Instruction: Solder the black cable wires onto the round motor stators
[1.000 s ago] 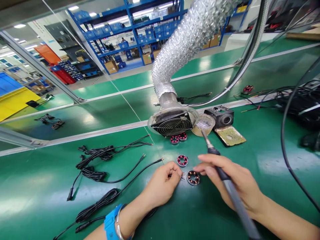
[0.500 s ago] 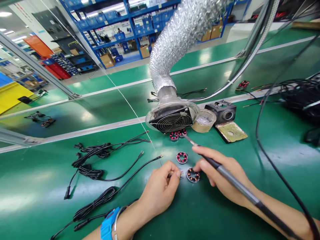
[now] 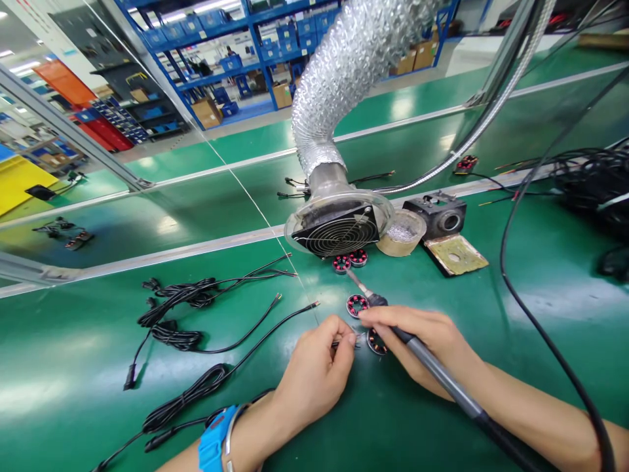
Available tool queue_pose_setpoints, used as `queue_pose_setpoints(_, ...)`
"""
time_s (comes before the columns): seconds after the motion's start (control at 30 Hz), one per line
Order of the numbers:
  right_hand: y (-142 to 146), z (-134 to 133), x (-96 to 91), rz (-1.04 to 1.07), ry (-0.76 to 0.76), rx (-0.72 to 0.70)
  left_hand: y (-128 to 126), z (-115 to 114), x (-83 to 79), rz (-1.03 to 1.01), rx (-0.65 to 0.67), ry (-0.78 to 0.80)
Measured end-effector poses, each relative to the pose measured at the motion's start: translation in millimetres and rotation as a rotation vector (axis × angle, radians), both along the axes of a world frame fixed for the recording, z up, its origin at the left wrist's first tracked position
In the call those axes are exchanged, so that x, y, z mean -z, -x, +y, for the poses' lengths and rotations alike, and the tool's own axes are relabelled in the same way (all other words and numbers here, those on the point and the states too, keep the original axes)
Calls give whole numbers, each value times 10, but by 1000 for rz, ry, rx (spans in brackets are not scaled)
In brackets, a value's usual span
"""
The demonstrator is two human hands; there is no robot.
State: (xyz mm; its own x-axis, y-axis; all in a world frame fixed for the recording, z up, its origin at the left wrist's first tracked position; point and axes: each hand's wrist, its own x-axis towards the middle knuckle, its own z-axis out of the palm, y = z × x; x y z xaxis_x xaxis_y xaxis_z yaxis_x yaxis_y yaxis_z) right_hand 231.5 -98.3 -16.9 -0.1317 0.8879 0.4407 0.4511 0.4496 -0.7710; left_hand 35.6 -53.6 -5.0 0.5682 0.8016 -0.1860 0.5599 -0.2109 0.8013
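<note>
My left hand (image 3: 317,367) pinches the end of a black cable, its bare wire tips (image 3: 354,341) poking out past the fingers. Right beside those tips lies a round motor stator with copper windings (image 3: 376,342), partly covered by my right hand (image 3: 422,341). That hand is closed around a soldering iron (image 3: 447,368), whose metal tip points up and left toward the stators with red windings. One red stator (image 3: 357,306) sits just under the right fingertips; I cannot tell if they touch it. Two more, a left one (image 3: 341,264) and a right one (image 3: 358,257), lie farther back under the fan.
A fume extractor fan (image 3: 339,233) on a foil duct (image 3: 334,85) hangs over the bench. Behind the right hand stand a round tub (image 3: 401,235), a soldering iron holder (image 3: 441,215) and a sponge tray (image 3: 457,254). Coiled black cables (image 3: 184,301) lie left; the iron's cord (image 3: 531,308) loops at right.
My right hand has shifted left with the soldering iron, whose tip swung from the rear right stator to near the left one. The hand now covers part of the copper stator.
</note>
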Motion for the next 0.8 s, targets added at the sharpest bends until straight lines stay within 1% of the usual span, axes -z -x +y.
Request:
queue_pose_setpoints(0.1,-125,-56,-111,10,46,66,2,-6,4,0,-17,0)
queue_pose_setpoints(0.2,-263,-115,-182,31,46,83,10,-14,11,9,-27,-3)
queue_pose_setpoints(0.27,-322,-141,-182,89,68,89,11,-21,14,17,-29,-5)
queue_pose_setpoints(0.37,-339,-152,-137,223,181,109,2,-32,12,24,-32,-5)
queue_pose_setpoints(0.47,-311,-141,-101,295,266,83,-9,-41,6,23,-33,-6)
queue_pose_setpoints(0.6,-297,-125,-106,303,276,66,-19,-40,-1,29,-34,-7)
queue_pose_setpoints(0.8,-312,-122,-148,210,206,98,-18,-37,-8,22,-34,-5)
